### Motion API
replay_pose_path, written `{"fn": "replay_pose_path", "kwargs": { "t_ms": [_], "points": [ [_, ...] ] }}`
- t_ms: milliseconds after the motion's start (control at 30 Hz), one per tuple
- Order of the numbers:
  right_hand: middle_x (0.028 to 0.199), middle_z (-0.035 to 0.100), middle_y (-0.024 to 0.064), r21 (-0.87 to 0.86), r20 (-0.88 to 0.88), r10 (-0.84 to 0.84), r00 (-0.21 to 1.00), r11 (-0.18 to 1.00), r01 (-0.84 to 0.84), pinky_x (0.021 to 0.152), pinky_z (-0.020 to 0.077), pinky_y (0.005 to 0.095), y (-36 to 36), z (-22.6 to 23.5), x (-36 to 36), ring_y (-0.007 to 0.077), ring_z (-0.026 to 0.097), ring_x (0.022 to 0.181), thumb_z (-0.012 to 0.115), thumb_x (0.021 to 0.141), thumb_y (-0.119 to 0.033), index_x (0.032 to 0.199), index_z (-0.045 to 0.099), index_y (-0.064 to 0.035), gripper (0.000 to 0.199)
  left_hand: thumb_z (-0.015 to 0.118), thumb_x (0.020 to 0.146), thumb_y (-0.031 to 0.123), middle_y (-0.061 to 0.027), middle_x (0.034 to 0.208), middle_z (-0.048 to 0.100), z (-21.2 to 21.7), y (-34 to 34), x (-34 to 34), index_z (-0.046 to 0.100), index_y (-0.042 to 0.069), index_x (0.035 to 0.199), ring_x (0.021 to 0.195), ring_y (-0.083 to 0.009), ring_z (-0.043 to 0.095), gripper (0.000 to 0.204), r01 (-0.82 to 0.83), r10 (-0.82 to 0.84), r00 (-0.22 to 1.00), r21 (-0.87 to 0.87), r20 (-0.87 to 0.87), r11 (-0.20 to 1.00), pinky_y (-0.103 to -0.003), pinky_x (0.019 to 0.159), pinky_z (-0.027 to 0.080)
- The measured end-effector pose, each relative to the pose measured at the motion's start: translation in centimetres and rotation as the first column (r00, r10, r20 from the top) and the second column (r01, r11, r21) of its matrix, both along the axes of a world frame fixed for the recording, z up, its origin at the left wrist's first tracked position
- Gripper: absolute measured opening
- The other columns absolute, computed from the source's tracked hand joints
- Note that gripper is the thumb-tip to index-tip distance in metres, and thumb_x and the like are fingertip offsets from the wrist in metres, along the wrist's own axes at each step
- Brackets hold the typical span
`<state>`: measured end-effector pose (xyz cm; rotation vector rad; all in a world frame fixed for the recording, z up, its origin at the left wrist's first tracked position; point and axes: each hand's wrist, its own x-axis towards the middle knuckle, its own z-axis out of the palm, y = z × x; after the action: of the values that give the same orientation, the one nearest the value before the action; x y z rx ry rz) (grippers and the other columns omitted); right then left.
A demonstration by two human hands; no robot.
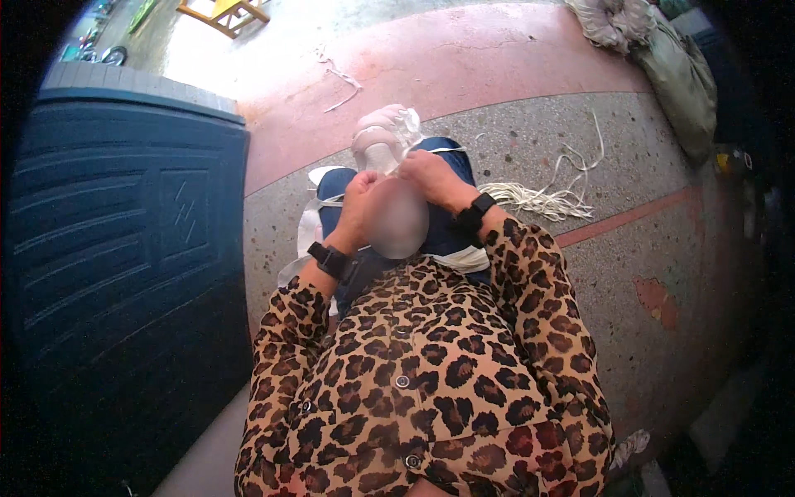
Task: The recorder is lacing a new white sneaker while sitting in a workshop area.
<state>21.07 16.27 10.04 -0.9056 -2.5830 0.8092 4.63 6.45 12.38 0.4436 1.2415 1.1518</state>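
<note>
White cord, seemingly light, limp and best held close to the soft-looking pale bundle just beyond the grip, appears pinched by the left hand and right hand above blue-clad legs, with loose strands to the grip's right.

The tan shirt has dark leopard spots; the trousers are dark blue. The bundle is pinkish white, the cords cream, the speckled floor grey, pink toward its far edge.
</note>
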Motion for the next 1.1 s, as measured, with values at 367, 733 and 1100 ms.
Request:
{"fn": "replay_pose_path", "kwargs": {
  "t_ms": [367, 733, 1100],
  "points": [
    [0.077, 0.065, 0.0196, -0.066, -0.13, -0.364, 0.922, 0.931, 0.358, 0.068, 0.0498, 0.0478, -3.2, 0.0, -0.8, 0.0362, 0.065, 0.076, 0.066, 0.086, -0.031, 0.072, 0.066, -0.0054, 0.029, 0.054, 0.101, 0.013, -0.0101, 0.096, 0.067, 0.9, -0.4, -1.2, 0.05, -0.001, 0.119, 0.075, -0.0165, 0.067, 0.023, 0.015, -0.024, 0.983, -0.048, -0.18, 0.999, -0.026, 0.064, 0.055],
    [0.101, 0.065, 0.0105, 0.041, 0.159, -0.245, 0.957, 0.97, 0.241, 0.083, 0.0444, 0.0437, -5.0, 0.0, -1.5, 0.0284, 0.057, 0.104, 0.055, 0.087, -0.019, 0.1, 0.068, -0.0061, 0.023, 0.062, 0.088, 0.015, -0.0171, 0.079, 0.071, -0.7, 0.7, -1.1, 0.074, 0.002, 0.102, 0.069, -0.0272, 0.07, 0.022, 0.454, -0.277, 0.375, -0.086, -0.885, 0.887, -0.038, 0.063, 0.055],
    [0.099, 0.063, 0.0091, -0.068, -0.048, -0.392, 0.919, 0.919, 0.389, 0.084, 0.0408, 0.045, -6.5, -0.4, -2.3, 0.0288, 0.056, 0.101, 0.062, 0.082, -0.014, 0.1, 0.068, -0.0116, 0.02, 0.069, 0.087, 0.024, -0.0195, 0.08, 0.068, -0.4, 0.4, -0.5, 0.065, 0.002, 0.084, 0.075, -0.0394, 0.068, 0.022, 0.477, -0.181, -0.004, -0.161, -0.983, 0.864, -0.048, 0.066, 0.052]
  ]
}}
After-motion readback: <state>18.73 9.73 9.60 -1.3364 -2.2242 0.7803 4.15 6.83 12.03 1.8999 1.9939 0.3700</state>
